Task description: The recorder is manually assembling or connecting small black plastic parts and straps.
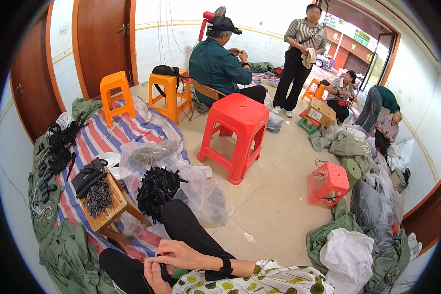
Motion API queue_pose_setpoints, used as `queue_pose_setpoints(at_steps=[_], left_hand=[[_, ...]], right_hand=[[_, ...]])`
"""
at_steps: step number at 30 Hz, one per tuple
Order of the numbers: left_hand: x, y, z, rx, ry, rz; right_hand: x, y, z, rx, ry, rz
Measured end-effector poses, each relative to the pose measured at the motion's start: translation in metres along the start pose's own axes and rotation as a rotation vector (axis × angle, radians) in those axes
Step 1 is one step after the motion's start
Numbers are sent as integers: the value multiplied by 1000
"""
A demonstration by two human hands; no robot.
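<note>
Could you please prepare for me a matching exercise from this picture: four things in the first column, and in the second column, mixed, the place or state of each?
1. Wooden stool
2. Pile of black strips
3. Larger red stool
4. Right hand

A. Stands on the tiled floor, near the middle of the picture
B. Is close to the left hand, with a black band at its wrist
C. Has small dark pieces heaped on it
D. Has clear plastic around it

Pairs: 1-C, 2-D, 3-A, 4-B

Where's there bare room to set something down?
The tiled floor between the central red stool and the right-hand red stool is mostly bare. The wooden stool is crowded with a black pouch and small dark pieces.
</note>
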State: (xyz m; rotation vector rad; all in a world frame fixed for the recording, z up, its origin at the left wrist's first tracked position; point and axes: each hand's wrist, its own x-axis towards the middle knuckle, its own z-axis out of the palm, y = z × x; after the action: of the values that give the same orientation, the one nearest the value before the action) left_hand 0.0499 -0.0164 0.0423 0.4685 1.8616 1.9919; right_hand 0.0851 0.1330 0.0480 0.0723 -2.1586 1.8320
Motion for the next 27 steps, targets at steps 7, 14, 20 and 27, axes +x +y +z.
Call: queue_pose_setpoints(at_steps=[7, 14, 20, 27], left_hand=[[5, -32, -10, -228, -105, -95], [5, -36, -4, -275, -48, -90], [-1, -35, -19, -292, -210, -176], [0, -21, -5, -398, -97, -134]], right_hand=[[3, 1, 0, 41, 4, -41], [3, -11, -2, 107, -57, 59], [2, -7, -1, 117, -67, 56], [1, -8, 3, 222, -56, 84]])
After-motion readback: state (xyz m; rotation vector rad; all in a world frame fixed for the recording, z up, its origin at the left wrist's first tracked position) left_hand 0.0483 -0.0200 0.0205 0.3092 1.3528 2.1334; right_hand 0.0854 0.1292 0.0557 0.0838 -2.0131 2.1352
